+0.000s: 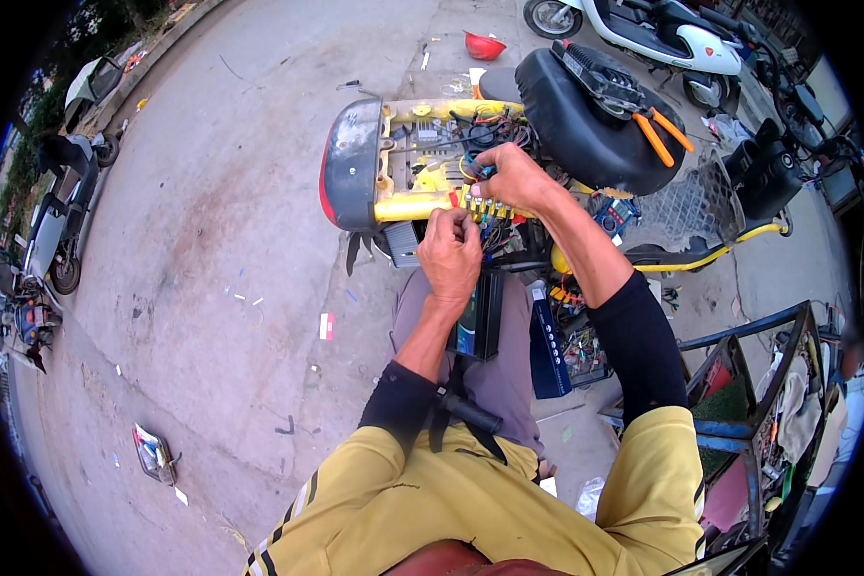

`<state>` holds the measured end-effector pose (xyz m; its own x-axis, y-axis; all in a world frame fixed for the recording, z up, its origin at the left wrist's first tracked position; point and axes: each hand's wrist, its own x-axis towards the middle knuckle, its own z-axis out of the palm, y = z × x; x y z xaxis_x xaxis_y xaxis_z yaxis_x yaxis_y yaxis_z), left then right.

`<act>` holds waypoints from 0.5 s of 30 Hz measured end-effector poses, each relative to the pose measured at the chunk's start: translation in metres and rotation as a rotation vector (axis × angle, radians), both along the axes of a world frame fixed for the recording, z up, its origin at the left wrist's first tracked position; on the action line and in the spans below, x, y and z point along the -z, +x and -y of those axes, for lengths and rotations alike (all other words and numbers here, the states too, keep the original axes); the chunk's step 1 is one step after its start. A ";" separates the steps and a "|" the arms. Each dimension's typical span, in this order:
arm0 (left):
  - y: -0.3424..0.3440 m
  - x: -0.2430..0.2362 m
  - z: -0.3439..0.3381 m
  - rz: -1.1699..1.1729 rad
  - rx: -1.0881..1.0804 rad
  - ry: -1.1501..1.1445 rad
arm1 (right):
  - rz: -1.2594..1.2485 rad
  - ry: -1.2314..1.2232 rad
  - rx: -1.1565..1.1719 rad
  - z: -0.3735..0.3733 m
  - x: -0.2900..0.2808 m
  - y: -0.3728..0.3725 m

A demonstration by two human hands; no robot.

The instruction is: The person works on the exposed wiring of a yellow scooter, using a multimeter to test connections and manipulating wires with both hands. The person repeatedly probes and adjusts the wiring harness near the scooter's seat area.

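Observation:
A yellow-framed scooter (418, 209) stands before me with its rear bay uncovered and full of wires (494, 134). My left hand (449, 254) is at the near frame tube, thumb and fingers pinched together; what they hold is too small to make out. Just right of it, my right hand (516, 180) reaches over a row of metal terminals (490, 205), its fingers closed around something hidden among the wires. Across my lap lies a black finned box (487, 317). The black seat (586, 130) is tipped to the right and carries a dark finned unit (600, 79) and orange-handled pliers (664, 136).
A multimeter (614, 215) rests right of the bay. By my right leg are a blue box (549, 350) and a tray of small parts (586, 353). A metal rack (725, 444) stands lower right. A red bowl-shaped thing (485, 46) and parked scooters (662, 38) are beyond.

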<state>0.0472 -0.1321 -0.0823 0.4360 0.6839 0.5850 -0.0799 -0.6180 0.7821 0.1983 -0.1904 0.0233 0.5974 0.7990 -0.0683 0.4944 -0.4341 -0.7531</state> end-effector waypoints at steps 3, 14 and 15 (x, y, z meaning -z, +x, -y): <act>0.003 0.006 -0.001 -0.022 -0.033 0.110 | -0.007 0.027 -0.003 0.001 0.005 0.004; 0.005 0.014 0.000 0.118 0.080 -0.325 | -0.137 0.017 0.008 0.000 0.005 0.006; 0.005 0.013 0.000 0.124 0.087 -0.338 | -0.148 0.015 0.009 0.000 0.005 0.006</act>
